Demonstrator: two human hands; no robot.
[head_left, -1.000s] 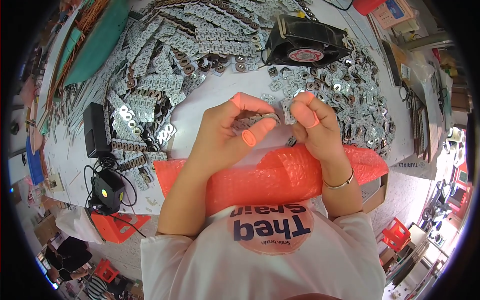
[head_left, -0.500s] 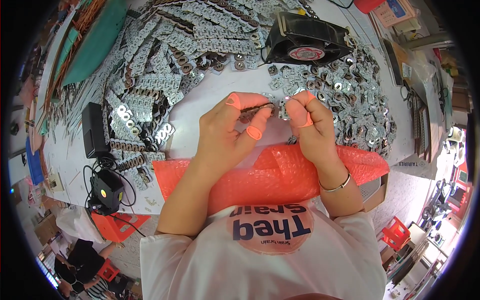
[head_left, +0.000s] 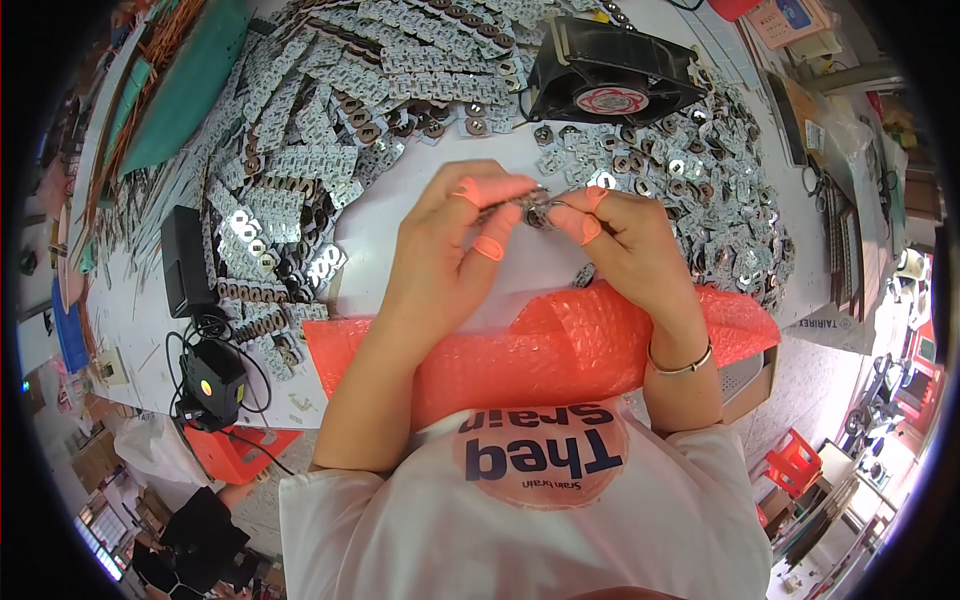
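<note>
My left hand (head_left: pixel 432 235) pinches a short stack or strip of small silvery circuit pieces (head_left: pixel 538 213) over the white table. Orange finger cots cover the thumb and forefinger of both hands. My right hand (head_left: pixel 640 240) is closed at the right end of that strip, thumb and forefinger meeting its edge. Its fingers hide how much they grip. Beyond and to the left lies a heap of similar strips (head_left: pixel 305 195) with brown round parts. On the right is a pile of loose single pieces (head_left: pixel 735 215).
A black fan (head_left: pixel 612 75) stands at the back. Red bubble wrap (head_left: pixel 480 365) lies along the near table edge. A black box (head_left: pixel 187 262) and a corded black adapter (head_left: pixel 212 378) sit at left. Behind them is a green tray (head_left: pixel 190 95). Scissors (head_left: pixel 812 182) lie at right.
My right hand has moved left to meet the strip in my left hand; a gap stood between them before. My left hand has shifted slightly left.
</note>
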